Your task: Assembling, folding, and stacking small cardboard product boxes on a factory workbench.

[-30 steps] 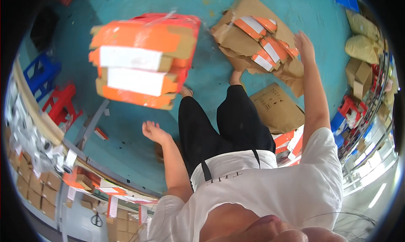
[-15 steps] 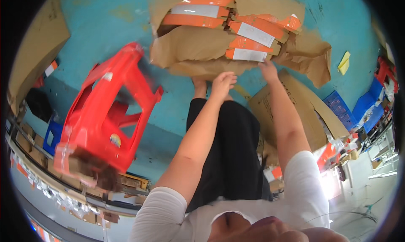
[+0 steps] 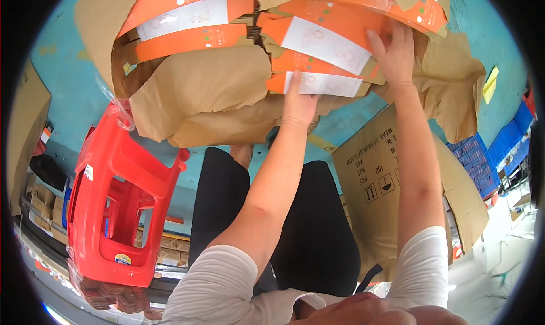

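Several flat orange-and-white cartons (image 3: 323, 44) lie in a stack inside torn brown wrapping paper (image 3: 210, 78). At the stack's near edge is my left hand (image 3: 300, 104), with a finger or thumb up over the nearest carton (image 3: 332, 84) and the other fingers curled at its edge, partly hidden. My right hand (image 3: 397, 58) rests at the right end of the stack, thumb and fingers spread against the orange cardboard. A second stack of orange cartons (image 3: 196, 37) sits to the left in the same paper, away from both hands.
A red plastic stool (image 3: 128, 155) lies on the left, with brown cardboard pieces (image 3: 110, 296) at its end. A large brown carton (image 3: 372, 177) stands by my right leg. Blue crates (image 3: 477, 166) and a yellow slip (image 3: 490, 89) are farther right on the teal floor (image 3: 62, 58).
The wrapped stacks now appear nearer and larger. My left hand has gone from beside the paper onto the nearest carton. My right hand has reached farther forward to the stack's right end.
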Action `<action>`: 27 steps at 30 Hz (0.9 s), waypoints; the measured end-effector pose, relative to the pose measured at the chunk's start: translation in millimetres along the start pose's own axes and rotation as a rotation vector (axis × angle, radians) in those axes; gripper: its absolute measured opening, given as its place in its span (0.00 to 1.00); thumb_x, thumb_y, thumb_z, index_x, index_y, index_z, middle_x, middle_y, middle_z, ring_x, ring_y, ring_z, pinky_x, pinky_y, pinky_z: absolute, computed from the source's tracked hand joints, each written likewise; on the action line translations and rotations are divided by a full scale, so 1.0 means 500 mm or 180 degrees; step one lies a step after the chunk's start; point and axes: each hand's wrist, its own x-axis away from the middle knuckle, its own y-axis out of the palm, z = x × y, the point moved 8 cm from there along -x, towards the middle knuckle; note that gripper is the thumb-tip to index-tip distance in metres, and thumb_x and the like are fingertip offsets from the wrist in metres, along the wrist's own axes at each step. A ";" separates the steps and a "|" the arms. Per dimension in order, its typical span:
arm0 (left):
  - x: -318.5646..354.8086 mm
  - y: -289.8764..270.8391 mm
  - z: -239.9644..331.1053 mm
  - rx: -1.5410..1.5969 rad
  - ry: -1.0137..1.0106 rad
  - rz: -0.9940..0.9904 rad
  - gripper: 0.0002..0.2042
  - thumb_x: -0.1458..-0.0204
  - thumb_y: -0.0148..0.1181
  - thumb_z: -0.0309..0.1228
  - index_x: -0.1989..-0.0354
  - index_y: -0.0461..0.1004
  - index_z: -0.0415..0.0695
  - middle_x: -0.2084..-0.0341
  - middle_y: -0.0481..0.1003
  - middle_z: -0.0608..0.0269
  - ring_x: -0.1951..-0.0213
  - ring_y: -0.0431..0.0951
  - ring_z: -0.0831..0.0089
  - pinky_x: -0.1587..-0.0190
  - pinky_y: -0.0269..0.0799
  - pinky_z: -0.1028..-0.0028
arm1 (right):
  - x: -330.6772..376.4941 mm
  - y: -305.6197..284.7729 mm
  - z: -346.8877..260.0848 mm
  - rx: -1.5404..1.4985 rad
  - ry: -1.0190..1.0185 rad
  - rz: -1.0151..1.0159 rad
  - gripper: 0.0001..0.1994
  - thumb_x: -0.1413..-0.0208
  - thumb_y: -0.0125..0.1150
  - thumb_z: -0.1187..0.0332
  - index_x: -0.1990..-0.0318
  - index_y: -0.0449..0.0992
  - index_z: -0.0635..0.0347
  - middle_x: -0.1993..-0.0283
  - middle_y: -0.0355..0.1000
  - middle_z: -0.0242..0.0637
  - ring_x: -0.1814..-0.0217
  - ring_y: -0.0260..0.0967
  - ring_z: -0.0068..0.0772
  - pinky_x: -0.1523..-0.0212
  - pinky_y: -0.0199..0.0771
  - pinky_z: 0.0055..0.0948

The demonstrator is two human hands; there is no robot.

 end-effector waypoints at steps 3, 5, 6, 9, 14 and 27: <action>0.022 0.010 0.023 -0.0029 0.0012 0.0054 0.29 0.55 0.60 0.40 0.45 0.58 0.48 0.46 0.60 0.63 0.43 0.57 0.63 0.42 0.52 0.59 | 0.015 0.032 0.083 -0.1858 0.1891 -0.0530 0.31 0.56 0.59 0.47 0.50 0.66 0.59 0.53 0.65 0.44 0.53 0.63 0.48 0.54 0.65 0.42; 0.039 0.003 0.029 -0.0267 -0.0056 0.0163 0.33 0.59 0.64 0.39 0.44 0.57 0.47 0.48 0.62 0.62 0.45 0.59 0.63 0.43 0.52 0.56 | 0.005 0.024 0.092 -0.1133 0.1572 -0.0626 0.30 0.55 0.57 0.46 0.50 0.66 0.59 0.54 0.66 0.45 0.52 0.63 0.47 0.53 0.65 0.40; 0.043 0.001 0.037 -0.0338 -0.0032 0.0116 0.31 0.57 0.62 0.40 0.44 0.57 0.48 0.47 0.62 0.63 0.45 0.59 0.63 0.43 0.53 0.57 | 0.001 0.021 0.091 -0.0413 0.1244 -0.0734 0.30 0.54 0.56 0.46 0.50 0.65 0.59 0.55 0.67 0.46 0.51 0.63 0.45 0.53 0.65 0.37; 0.051 -0.060 0.086 -0.0778 0.0245 0.0169 0.31 0.56 0.60 0.44 0.44 0.57 0.45 0.46 0.60 0.63 0.44 0.58 0.64 0.42 0.52 0.61 | 0.083 0.075 0.076 -0.0210 0.1017 -0.1398 0.29 0.53 0.53 0.46 0.50 0.66 0.57 0.52 0.64 0.51 0.51 0.61 0.51 0.50 0.63 0.41; 0.060 -0.086 0.130 -0.1052 0.0225 0.0415 0.34 0.54 0.57 0.49 0.43 0.54 0.42 0.44 0.59 0.61 0.42 0.56 0.64 0.39 0.48 0.63 | 0.160 0.058 0.025 -0.0709 0.0777 -0.0988 0.27 0.52 0.56 0.53 0.50 0.65 0.62 0.46 0.61 0.47 0.42 0.53 0.50 0.43 0.52 0.43; 0.054 -0.105 0.127 -0.1178 0.0393 0.0557 0.33 0.53 0.55 0.51 0.43 0.55 0.44 0.46 0.60 0.62 0.43 0.58 0.65 0.41 0.51 0.63 | -0.049 0.197 0.184 -0.0792 0.0939 -0.0660 0.20 0.46 0.48 0.54 0.61 0.67 0.67 0.63 0.70 0.50 0.59 0.66 0.52 0.59 0.65 0.38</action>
